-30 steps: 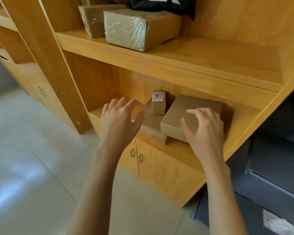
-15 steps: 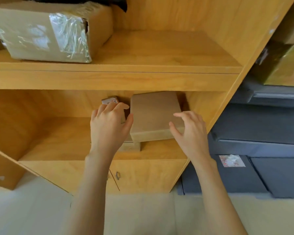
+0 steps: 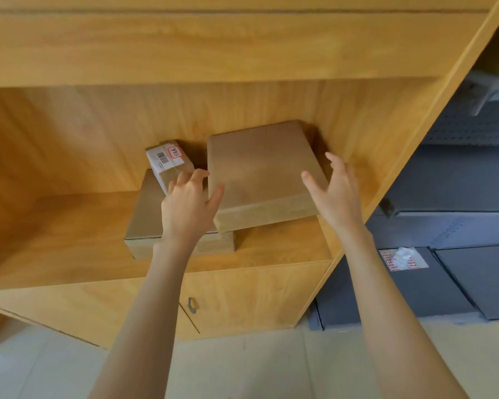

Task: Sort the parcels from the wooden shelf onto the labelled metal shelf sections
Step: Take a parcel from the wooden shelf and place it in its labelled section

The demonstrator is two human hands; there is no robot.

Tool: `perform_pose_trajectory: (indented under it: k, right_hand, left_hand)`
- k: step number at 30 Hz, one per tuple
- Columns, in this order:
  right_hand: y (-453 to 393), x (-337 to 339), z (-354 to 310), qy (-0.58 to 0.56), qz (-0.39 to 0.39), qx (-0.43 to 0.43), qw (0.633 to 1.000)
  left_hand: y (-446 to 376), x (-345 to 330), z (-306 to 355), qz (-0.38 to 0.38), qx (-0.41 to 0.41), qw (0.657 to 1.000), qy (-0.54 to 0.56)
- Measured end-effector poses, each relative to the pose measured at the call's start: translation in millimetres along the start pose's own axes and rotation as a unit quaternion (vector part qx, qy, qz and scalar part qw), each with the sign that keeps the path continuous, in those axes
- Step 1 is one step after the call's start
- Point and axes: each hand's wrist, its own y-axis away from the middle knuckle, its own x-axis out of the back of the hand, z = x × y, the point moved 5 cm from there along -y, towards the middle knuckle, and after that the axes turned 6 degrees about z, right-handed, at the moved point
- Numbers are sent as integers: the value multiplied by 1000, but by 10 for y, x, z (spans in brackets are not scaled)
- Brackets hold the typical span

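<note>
Both hands have moved in: the open left hand (image 3: pixel 189 205) and open right hand (image 3: pixel 336 194) now flank the flat box (image 3: pixel 260 171), ready to lift.

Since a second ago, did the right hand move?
Yes. The right hand has slid off the top of the flat brown parcel to its right edge, nearer the shelf's side wall, fingers open.
</note>
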Motion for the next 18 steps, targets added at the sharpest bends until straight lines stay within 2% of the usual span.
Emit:
perform_pose_trajectory:
  k: [4,9,14,18]
  right_hand:
    - [-119,-257,342,-81,-4,-79,994]
    - [-45,-519,551,-162,-4,-154,975]
    - [2,-419,470,-182,22,-149,972]
    - [113,-148,288,-221,24,-173,959]
  left_hand:
    - [-2,-527,-256,-60,89,990,95]
    - [16,-903,-354,-126,153,945,260]
    - [89,-880,-291,-151,174,920,318]
    - [187,-557,-236,-134,191,910,342]
